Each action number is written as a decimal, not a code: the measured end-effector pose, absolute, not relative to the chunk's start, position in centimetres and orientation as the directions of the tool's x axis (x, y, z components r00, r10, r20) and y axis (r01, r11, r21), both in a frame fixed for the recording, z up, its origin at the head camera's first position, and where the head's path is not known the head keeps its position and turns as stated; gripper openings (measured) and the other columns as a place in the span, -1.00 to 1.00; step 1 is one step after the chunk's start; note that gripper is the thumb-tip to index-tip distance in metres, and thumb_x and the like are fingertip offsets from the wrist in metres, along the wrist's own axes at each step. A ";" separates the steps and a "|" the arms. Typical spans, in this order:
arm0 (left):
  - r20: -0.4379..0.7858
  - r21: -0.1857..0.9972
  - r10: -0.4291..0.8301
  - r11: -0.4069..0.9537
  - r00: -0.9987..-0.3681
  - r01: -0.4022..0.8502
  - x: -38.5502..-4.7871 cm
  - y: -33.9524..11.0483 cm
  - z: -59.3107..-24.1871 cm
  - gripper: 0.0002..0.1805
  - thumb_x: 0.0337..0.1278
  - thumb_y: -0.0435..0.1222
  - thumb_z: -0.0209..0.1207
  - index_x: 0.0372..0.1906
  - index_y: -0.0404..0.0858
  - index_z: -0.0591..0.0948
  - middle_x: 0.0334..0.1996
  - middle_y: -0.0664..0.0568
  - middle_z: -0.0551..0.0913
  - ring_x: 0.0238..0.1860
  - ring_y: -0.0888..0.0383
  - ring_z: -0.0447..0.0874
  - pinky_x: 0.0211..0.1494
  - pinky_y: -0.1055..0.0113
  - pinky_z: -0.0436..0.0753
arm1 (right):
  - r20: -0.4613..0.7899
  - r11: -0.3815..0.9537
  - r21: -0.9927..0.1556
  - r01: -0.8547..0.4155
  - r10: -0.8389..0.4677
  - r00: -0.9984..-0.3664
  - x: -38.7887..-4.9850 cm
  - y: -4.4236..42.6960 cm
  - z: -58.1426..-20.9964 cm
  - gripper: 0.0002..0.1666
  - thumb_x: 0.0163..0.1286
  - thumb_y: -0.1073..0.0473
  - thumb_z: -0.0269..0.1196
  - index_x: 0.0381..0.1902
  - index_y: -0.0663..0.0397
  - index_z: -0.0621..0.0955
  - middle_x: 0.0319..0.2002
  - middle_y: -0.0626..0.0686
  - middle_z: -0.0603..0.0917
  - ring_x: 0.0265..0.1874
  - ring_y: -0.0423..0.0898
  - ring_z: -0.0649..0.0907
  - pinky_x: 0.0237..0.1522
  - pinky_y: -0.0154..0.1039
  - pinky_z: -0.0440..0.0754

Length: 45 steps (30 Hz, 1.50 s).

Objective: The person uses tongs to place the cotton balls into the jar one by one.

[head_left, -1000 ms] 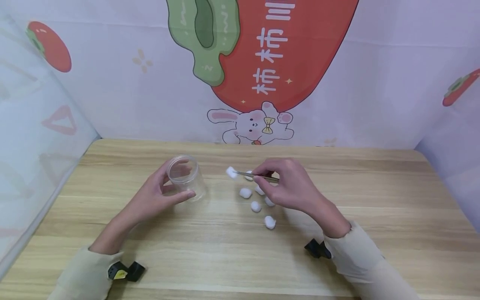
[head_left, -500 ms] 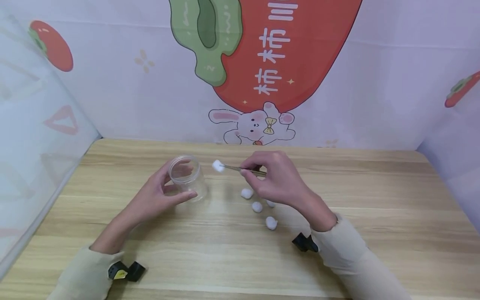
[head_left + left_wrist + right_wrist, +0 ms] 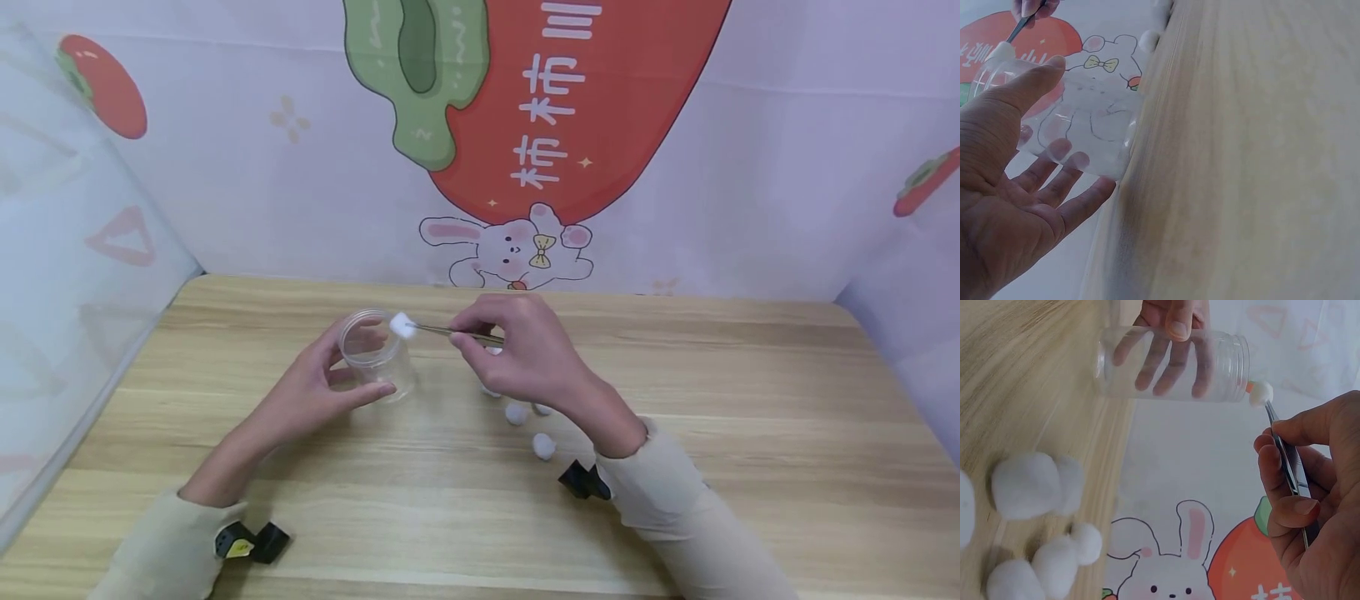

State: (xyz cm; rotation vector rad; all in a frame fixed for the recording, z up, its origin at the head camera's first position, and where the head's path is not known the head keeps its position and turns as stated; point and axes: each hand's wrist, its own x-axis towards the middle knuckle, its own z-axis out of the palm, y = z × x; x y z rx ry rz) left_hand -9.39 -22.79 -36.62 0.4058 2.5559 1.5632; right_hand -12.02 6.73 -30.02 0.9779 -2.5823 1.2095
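Observation:
The left hand [image 3: 315, 383] grips a clear, open-topped jar [image 3: 386, 375] standing on the wooden table; its thumb and fingers wrap the jar's sides in the left wrist view. No cotton shows inside the jar [image 3: 1166, 365]. Tweezers [image 3: 435, 330] are pinched in the right hand [image 3: 528, 350], pointing left. Their tips hold a white cotton ball [image 3: 402, 325] at the right edge of the jar's mouth; in the right wrist view that ball [image 3: 1261, 394] is just outside the rim. Beneath and beside the right hand lie several more cotton balls [image 3: 543, 446], some partly hidden.
The wooden table [image 3: 420, 517] reaches to a printed cloth backdrop [image 3: 240, 167] with a rabbit and red fruit. Small black devices [image 3: 258, 543] are fastened at both sleeve cuffs. Cloth also hangs along the left and right sides.
The right hand has moved left with the tweezers and cotton ball, from above the other balls to the jar's mouth. The left hand and jar have stayed in place.

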 end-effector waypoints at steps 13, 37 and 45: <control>0.029 0.886 0.289 0.437 -0.957 0.159 -9.4 -22.7 -36.5 -0.10 0.13 -0.19 0.57 0.52 0.20 0.35 0.33 0.11 0.58 0.35 0.07 0.64 0.30 0.45 0.72 | 0.375 0.455 -0.638 -0.621 -0.520 -0.767 -11.9 5.8 -30.0 -0.88 0.41 0.22 0.40 -0.16 0.03 0.85 -0.28 -0.09 0.85 -0.28 -0.28 0.75 -0.10 -0.35 0.79; 0.048 0.880 0.282 0.441 -0.958 0.174 -9.3 -22.7 -36.6 -0.12 0.14 -0.23 0.56 0.51 0.14 0.38 0.33 0.03 0.61 0.36 0.03 0.64 0.33 0.32 0.74 | 0.348 0.499 -0.601 -0.624 -0.539 -0.767 -11.6 5.2 -30.0 -0.86 0.42 0.18 0.40 -0.13 0.00 0.84 -0.23 -0.10 0.84 -0.24 -0.26 0.75 -0.10 -0.33 0.77; 0.060 0.883 0.288 0.431 -0.956 0.186 -9.4 -22.6 -36.7 -0.12 0.14 -0.25 0.55 0.52 0.13 0.37 0.34 -0.06 0.63 0.39 -0.01 0.61 0.35 0.20 0.74 | 0.348 0.509 -0.600 -0.617 -0.529 -0.774 -11.5 5.6 -29.7 -0.86 0.42 0.18 0.40 -0.11 0.00 0.84 -0.21 -0.10 0.85 -0.23 -0.26 0.76 -0.08 -0.33 0.78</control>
